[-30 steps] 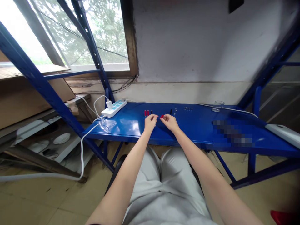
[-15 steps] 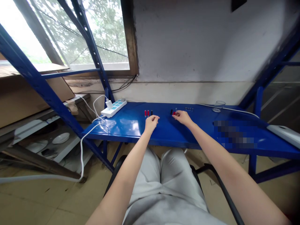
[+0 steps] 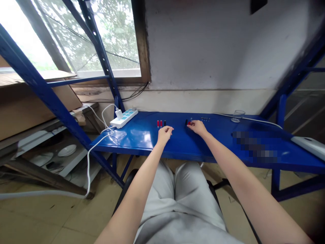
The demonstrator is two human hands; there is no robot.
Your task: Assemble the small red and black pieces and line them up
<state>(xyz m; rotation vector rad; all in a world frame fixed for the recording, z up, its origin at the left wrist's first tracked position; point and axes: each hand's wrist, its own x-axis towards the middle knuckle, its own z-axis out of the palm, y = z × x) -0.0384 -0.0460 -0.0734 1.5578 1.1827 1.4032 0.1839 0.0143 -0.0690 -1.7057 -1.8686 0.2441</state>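
I sit at a blue metal shelf [image 3: 142,139]. My right hand [image 3: 197,127] reaches out over it with the fingers pinched on a small red piece [image 3: 189,123], next to a small black piece [image 3: 186,122]. My left hand [image 3: 165,133] rests on the shelf with its fingers curled, just in front of a short row of red and black pieces [image 3: 160,123]. I cannot make out anything in the left hand. A row of tiny dark parts [image 3: 204,118] lies beyond the right hand.
A white power strip [image 3: 124,118] with a plugged-in charger and white cable lies at the shelf's back left. A glass cup [image 3: 237,115] stands at the back right, a white flat object [image 3: 309,146] at the far right. Blue rack posts rise on both sides.
My right hand has carried the red piece from near my left hand to the right and farther back, beside the black piece. My left hand has stayed nearly still.
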